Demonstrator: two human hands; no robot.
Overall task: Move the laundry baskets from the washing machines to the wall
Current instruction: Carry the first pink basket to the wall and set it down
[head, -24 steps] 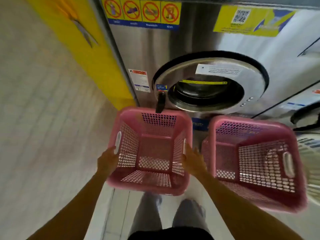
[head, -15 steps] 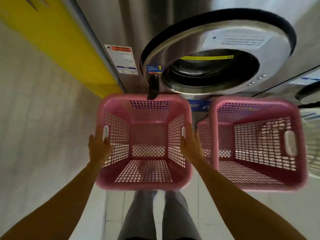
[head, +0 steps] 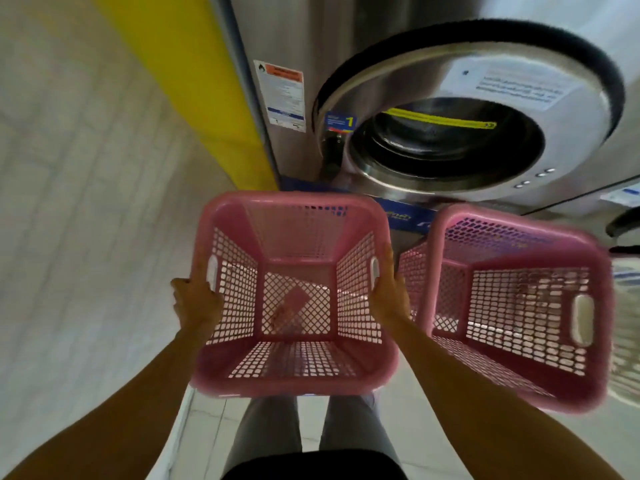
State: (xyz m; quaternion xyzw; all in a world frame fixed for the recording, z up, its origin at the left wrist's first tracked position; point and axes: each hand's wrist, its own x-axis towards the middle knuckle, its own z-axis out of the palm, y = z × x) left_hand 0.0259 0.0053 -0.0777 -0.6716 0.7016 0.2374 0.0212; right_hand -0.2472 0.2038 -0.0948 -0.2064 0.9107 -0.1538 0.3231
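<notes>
The left hand (head: 194,301) gripped the left side of a pink basket (head: 294,384), fingers curled at its handle hole. The right hand (head: 388,296) gripped the other side the same way. The basket was empty and sat in front of the person's legs. A second pink basket (head: 512,389) stood just beside it, on the right. Both were right in front of the big silver washing machine (head: 415,81).
</notes>
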